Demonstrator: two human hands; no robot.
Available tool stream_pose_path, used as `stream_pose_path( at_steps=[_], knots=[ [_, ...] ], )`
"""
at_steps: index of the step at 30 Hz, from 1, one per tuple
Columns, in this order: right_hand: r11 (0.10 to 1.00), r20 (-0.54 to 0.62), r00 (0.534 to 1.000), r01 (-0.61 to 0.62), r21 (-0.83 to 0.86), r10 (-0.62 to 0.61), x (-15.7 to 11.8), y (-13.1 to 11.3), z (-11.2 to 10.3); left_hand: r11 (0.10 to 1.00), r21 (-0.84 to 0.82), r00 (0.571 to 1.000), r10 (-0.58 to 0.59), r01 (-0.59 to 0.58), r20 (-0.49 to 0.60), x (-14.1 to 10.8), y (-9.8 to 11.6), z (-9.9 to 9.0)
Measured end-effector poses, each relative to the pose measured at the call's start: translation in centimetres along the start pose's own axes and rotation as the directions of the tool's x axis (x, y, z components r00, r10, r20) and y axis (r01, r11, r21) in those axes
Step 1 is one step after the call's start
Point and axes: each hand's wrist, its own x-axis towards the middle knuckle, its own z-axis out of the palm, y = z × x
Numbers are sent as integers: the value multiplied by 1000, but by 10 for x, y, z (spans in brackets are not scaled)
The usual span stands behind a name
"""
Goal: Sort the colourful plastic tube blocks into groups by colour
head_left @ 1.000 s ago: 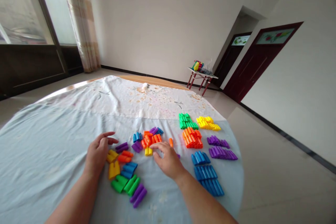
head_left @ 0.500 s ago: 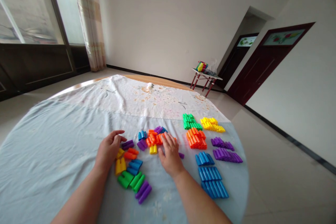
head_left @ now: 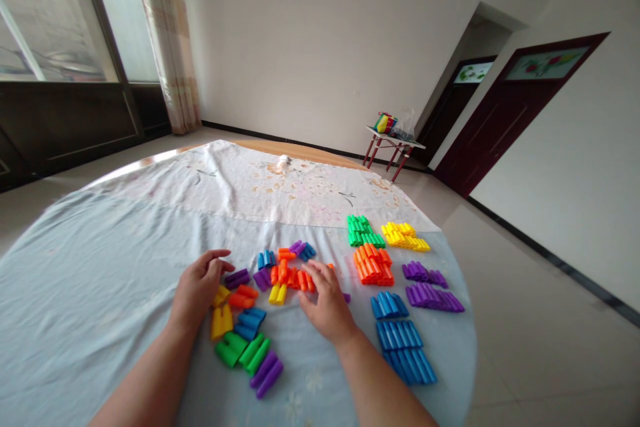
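Observation:
My left hand [head_left: 199, 288] rests at the left of the loose plastic blocks, fingers slightly bent and apart. Beside its fingers lie a yellow block [head_left: 221, 322] and a purple block [head_left: 237, 278]; part of another yellow one is tucked near the palm. With thumb and fingers spread, my right hand [head_left: 327, 303] is at the right side of several orange blocks [head_left: 300, 280], its fingertips at or over them. The blocks look like joined pairs of round-ended tubes. Around them are a yellow block [head_left: 278, 294], a blue block [head_left: 267, 259] and a purple block [head_left: 261, 279].
Sorted stacks stand at the right: green [head_left: 364, 232], yellow [head_left: 404, 236], orange [head_left: 373, 265], purple [head_left: 434, 297] and blue [head_left: 403, 340]. Nearer me lie green blocks [head_left: 255, 353] and a purple block [head_left: 267, 374]. A cloth [head_left: 125, 267] covers the round table.
The orange blocks by my right hand have spread apart and lie further left in view. My right hand's fingers look slightly more raised. My left hand has shifted slightly left.

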Motion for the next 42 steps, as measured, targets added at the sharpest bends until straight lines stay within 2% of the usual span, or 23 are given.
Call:
stream_pose_path(
  at_steps=[4, 10, 15, 18, 21, 24, 27, 30, 33, 37, 42],
  knots=[
    [1000, 65, 998, -14, 19, 13, 0, -3, -1, 1000, 4, 1000, -2, 2, -2, 1, 1, 0],
    [987, 66, 995, -82, 135, 74, 3, -15, -20, 1000, -4, 1000, -10, 10, -14, 3, 1, 0],
    [982, 38, 981, -191, -5, 191, 2, -15, -26, 1000, -5, 1000, -29, 29, 7, 1, 6, -3],
    [970, 126, 962, -239, -44, 243, -2, -17, -28, 999, 18, 999, -44, 43, 26, -1, 11, -5],
    [965, 291, 921, -262, -29, 259, -5, -24, -34, 996, 65, 998, -57, 54, 37, 0, 11, -8],
    [975, 382, 901, -222, 4, 204, -6, -29, -42, 993, 96, 997, -70, 65, 43, 2, 7, -9],
    [995, 400, 914, -92, 37, 69, -6, -29, -47, 993, 99, 996, -71, 65, 53, 3, 2, -9],
    [999, 426, 904, 15, 39, -31, -4, -27, -46, 992, 107, 995, -73, 66, 69, 3, 2, -8],
    [1000, 414, 910, -20, -19, 26, -3, -27, -42, 990, 123, 995, -73, 65, 67, 1, 8, -9],
    [977, 294, 937, -153, -147, 191, -4, -30, -30, 989, 134, 997, -64, 58, 41, -2, 14, -10],
    [944, 253, 921, -242, -223, 296, -9, -33, -19, 992, 110, 998, -58, 55, 25, -2, 11, -10]
  ],
)
